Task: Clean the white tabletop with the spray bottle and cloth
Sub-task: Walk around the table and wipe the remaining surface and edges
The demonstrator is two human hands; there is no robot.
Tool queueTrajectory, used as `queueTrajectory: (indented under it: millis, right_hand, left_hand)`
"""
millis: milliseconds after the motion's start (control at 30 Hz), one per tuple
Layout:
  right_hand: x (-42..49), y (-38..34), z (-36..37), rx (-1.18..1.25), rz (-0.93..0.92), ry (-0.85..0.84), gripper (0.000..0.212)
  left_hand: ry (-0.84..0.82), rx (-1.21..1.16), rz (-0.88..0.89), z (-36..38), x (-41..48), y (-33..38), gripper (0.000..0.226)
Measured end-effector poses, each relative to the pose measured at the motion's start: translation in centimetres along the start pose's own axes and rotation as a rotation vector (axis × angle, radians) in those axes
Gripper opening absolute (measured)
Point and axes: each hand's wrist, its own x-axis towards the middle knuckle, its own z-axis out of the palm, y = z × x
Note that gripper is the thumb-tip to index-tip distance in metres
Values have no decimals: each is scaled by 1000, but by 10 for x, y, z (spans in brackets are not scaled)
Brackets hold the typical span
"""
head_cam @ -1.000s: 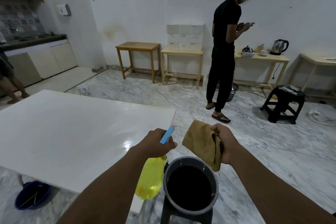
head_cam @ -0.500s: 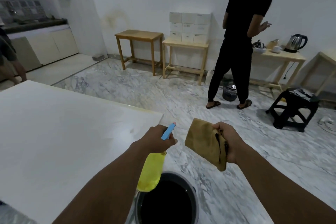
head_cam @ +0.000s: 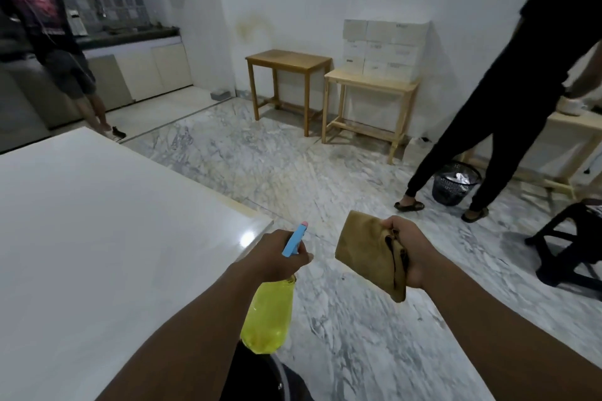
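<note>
Bucket (head_cam: 286, 374) lower now; spray bottle (head_cam: 268, 316) yellow.

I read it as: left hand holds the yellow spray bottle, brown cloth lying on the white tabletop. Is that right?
Not quite. The left hand does hold the yellow spray bottle, but the brown cloth is not lying on the white tabletop: the right hand grips it, off the table, above the marble floor. The head view shows this.
</note>
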Motion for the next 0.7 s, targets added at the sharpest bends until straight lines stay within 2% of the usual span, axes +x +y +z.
queueTrajectory:
  millis: [67,167,433,700]
  right_hand:
    - [20,-15,-7,-9,21,-34,37]
    - [56,-40,-6,-55,44,-96,21]
    - [197,-118,25,-159,88,-243,18]
    - [327,-195,62,-221,170,-291,23]
  left_hand:
    - [29,-23,-47,1,16,4,32]
    - [69,-41,-92,-2,47,2,32]
    - [146,-67,-222,-26,168,-37,23]
    - [223,-122,-361,-87,264,-70,24]
